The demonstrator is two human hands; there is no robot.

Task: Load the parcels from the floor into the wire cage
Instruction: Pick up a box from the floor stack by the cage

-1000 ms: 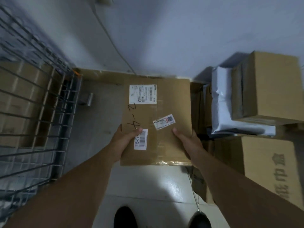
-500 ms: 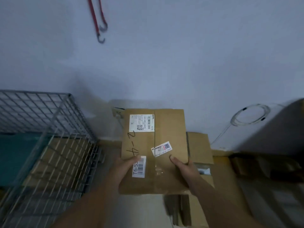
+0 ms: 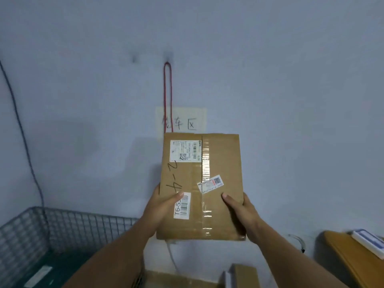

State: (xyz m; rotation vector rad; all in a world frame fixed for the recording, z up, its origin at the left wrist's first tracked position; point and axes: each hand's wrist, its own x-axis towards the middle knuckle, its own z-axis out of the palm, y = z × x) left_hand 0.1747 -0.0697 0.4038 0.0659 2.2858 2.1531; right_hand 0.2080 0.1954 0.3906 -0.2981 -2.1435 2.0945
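Before the wall [image 3: 291, 80], the parcel [image 3: 221, 163] stands lengthwise upright.

One cardboard parcel [image 3: 220, 163], three printed labels [image 3: 185, 151] on it, two hands, left hand [image 3: 161, 206] and right hand [image 3: 242, 213], one wire cage [image 3: 62, 227], one red cord [image 3: 168, 96], one paper sign [image 3: 193, 121].

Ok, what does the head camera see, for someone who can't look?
A left hand and right hand hold a labelled cardboard box before a pale wall. A wire cage stands lower left; a red cord hangs above.
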